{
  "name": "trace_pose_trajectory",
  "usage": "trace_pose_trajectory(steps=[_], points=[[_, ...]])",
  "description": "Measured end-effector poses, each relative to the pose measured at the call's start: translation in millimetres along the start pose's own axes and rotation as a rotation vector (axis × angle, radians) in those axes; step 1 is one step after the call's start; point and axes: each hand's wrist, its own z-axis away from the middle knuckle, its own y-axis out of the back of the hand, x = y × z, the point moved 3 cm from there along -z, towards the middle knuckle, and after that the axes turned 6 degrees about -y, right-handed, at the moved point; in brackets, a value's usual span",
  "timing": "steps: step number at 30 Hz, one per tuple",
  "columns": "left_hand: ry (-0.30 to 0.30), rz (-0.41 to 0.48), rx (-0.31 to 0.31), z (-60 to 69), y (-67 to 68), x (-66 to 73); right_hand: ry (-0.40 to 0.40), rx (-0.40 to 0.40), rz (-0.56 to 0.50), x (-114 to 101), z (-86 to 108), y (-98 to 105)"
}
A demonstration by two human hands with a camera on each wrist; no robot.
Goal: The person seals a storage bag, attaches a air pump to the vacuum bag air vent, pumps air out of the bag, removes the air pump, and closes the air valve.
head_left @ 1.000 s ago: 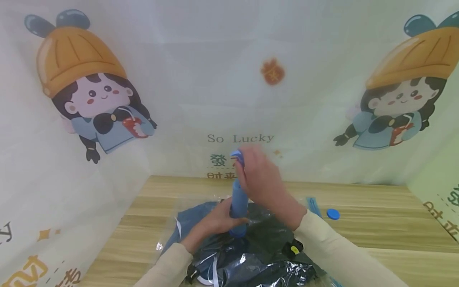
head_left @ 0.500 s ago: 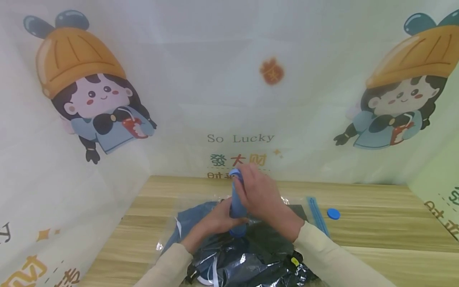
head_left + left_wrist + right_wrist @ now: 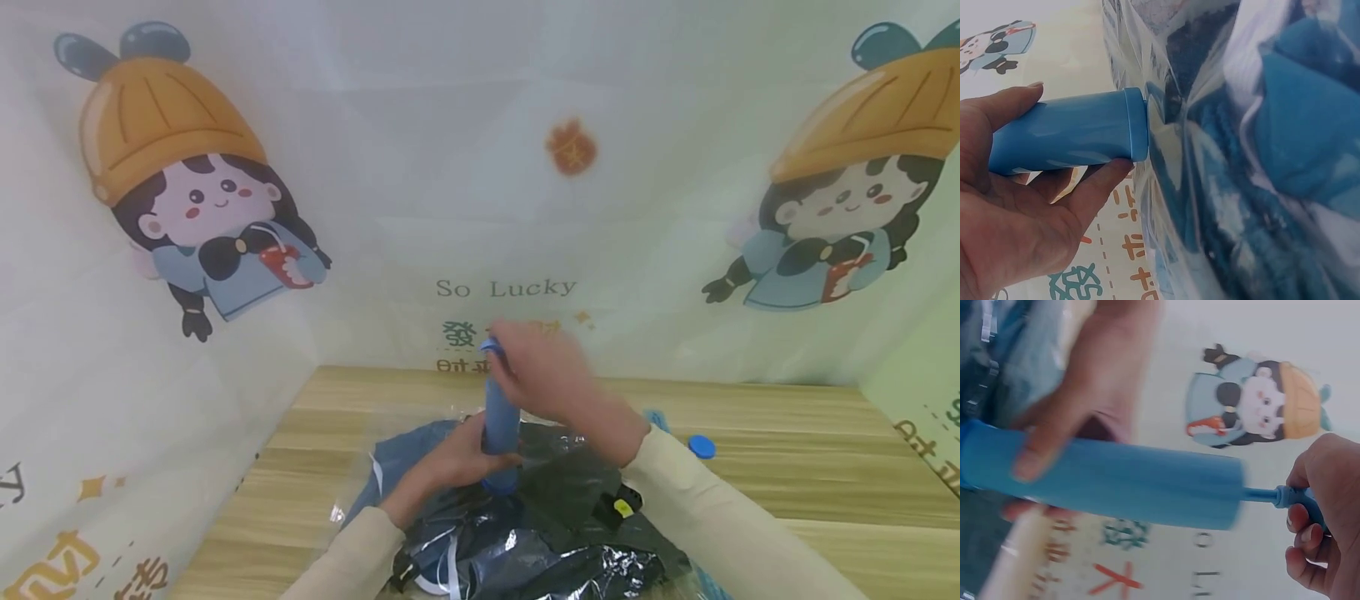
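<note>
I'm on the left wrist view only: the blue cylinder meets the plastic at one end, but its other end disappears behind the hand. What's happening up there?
Observer: The right wrist view shows the right-hand grip curled round a blue handle beyond that end.
Operator: Is it pushed fully in?
Observer: No, a short length of thin rod shows between the handle and the blue cylinder.
Operator: Anything lying off to the person's right?
Observer: Yes, the head view shows a round blue disc on the wooden table, apart from the plastic bag.
</note>
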Motion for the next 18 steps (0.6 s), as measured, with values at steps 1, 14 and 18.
trace_pose_trajectory(steps=[1, 14, 18], points=[[0.008, -0.003, 0.001, -0.4, -0.4, -0.4, 0.009, -0.005, 0.004, 1.0, -4.7, 6.1], [0.081, -0.027, 0.008, 1.6, -2.7, 1.9, 0.091, 0.233, -0.072, -3.1, -46.2, 70.0], [0.069, -0.042, 0.002, 1.5, -3.3, 1.9, 0.076, 0.342, -0.102, -1.1, -32.0, 50.7]])
